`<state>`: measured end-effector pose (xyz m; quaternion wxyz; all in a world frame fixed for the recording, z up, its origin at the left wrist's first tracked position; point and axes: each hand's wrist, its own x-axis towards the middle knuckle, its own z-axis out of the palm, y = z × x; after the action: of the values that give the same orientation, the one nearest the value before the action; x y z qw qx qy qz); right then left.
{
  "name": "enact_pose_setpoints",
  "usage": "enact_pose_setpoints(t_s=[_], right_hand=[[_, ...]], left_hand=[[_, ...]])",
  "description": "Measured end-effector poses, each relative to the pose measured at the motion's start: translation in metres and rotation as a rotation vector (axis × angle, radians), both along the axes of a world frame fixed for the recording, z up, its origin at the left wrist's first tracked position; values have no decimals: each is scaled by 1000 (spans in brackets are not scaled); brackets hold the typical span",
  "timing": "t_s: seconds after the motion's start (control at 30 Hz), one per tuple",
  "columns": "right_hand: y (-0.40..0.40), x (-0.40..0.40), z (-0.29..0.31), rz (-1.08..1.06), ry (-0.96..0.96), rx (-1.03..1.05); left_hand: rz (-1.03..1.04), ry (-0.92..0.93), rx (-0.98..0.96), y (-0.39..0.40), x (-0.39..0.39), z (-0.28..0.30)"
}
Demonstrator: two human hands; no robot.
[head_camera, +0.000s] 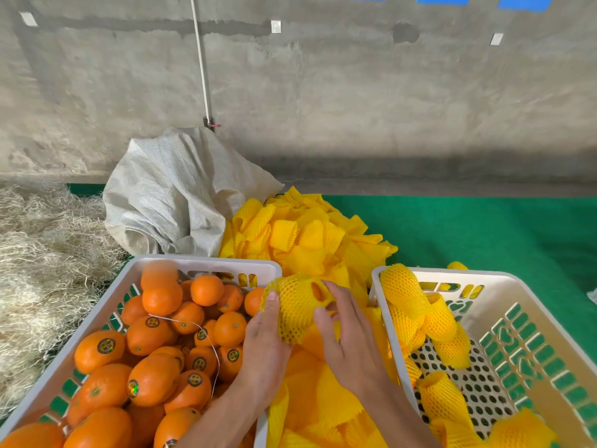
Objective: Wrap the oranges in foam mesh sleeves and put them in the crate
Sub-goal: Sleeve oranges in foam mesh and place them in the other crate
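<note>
Orange being sleeved in foam mesh, between two white crates.

Left crate [206, 265]: loose oranges [151, 334]. Right crate [504, 286]: several wrapped fruit. Sleeve pile [307, 234]: behind, on green tabletop [484, 227]. Sleeved orange [295, 310]: firm, probably weighty; the mesh soft, stretchy, grippy, best held round the middle. Left hand [265, 344] and right hand [347, 337]: both curled onto it.

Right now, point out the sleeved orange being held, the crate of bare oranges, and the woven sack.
sleeved orange [297, 312], head view, mesh-covered middle.
crate of bare oranges [210, 262], head view, far rim.
woven sack [168, 195], head view, crumpled middle.
</note>
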<state>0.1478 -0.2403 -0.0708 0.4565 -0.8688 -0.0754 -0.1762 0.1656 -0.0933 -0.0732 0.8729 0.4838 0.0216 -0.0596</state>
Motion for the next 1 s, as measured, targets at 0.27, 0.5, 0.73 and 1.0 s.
enact_pose_setpoints(t_s=[0.27,0.5,0.73,1.0], right_hand=[[2,5,5,-133,38,206],[-63,17,22,-623,13,135],[-101,23,11,-831,-42,-230],[-87,25,13,-813,-202,-360]], left_hand=[[-27,-244,542,1,-2,-4],[77,-464,1447,39,15,-13],[-352,-25,1955,61,25,-27],[-81,-10,1869,62,26,-20]])
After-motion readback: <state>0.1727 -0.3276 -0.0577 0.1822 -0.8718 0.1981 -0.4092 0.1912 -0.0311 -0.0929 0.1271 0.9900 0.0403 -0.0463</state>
